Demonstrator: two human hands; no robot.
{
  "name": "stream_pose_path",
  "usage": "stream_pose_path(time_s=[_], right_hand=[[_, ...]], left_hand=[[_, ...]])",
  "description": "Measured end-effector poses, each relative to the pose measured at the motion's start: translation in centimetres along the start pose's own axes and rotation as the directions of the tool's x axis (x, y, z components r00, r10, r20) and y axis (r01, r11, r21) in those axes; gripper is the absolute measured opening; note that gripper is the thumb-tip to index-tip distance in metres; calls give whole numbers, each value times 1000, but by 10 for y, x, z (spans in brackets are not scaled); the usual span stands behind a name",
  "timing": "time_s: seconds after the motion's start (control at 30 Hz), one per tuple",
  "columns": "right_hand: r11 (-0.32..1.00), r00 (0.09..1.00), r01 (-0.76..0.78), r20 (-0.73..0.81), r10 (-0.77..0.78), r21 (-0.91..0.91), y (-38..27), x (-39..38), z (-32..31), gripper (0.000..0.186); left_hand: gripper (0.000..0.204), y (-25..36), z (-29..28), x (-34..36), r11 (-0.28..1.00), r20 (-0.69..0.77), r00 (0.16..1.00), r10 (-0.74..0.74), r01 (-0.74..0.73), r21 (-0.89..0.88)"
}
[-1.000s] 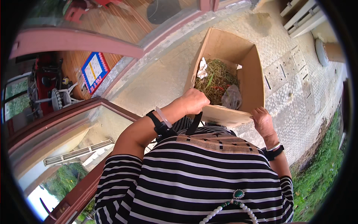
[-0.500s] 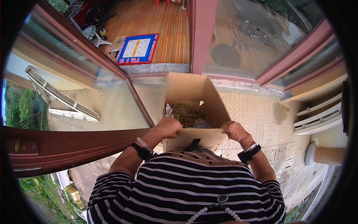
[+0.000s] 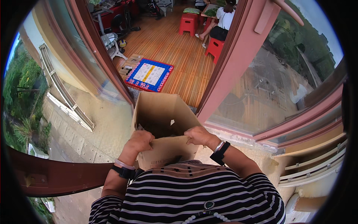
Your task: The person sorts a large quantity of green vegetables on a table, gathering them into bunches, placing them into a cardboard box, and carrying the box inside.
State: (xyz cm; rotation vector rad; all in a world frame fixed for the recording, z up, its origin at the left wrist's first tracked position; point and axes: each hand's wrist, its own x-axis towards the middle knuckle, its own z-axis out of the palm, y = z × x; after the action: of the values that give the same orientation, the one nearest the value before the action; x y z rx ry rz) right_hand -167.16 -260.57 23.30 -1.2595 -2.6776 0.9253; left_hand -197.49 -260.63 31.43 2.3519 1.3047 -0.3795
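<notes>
Both of my hands grip the near rim of a tall, open-topped cardboard box (image 3: pixel 169 149) in front of my body. My left hand (image 3: pixel 138 143) closes over the rim near its left corner, and my right hand (image 3: pixel 201 137) pinches it near the right corner. The box has a small torn hole in its inner wall. Its inside is dark, and whatever lies at the bottom can hardly be made out now. The far edge of the box is at the doorway.
Inside the doorway, a blue-bordered board game mat (image 3: pixel 150 75) lies on the wood-patterned floor. Red stools (image 3: pixel 215 49) and a seated person (image 3: pixel 225 20) are farther in. An open glass door (image 3: pixel 67 168) is at my left; a pink-framed glass panel (image 3: pixel 257 86) stands at right.
I have moved with the box toward the doorway, and more of the room shows. The dry plant stalks seen in the box earlier are now in shadow. Both hands keep their hold.
</notes>
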Motion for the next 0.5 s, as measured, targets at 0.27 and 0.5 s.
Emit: stream_pose_path(time_s=[0.27,0.5], right_hand=[[996,976,90,-199,-92,-22,34,129,-113,26],[970,982,-119,-166,84,-211,124,261,-193,26]], left_hand=[[27,-95,-87,67,955,-290,951,-109,19,-296],[24,-204,-118,151,951,-780,597,-186,-91,-296]])
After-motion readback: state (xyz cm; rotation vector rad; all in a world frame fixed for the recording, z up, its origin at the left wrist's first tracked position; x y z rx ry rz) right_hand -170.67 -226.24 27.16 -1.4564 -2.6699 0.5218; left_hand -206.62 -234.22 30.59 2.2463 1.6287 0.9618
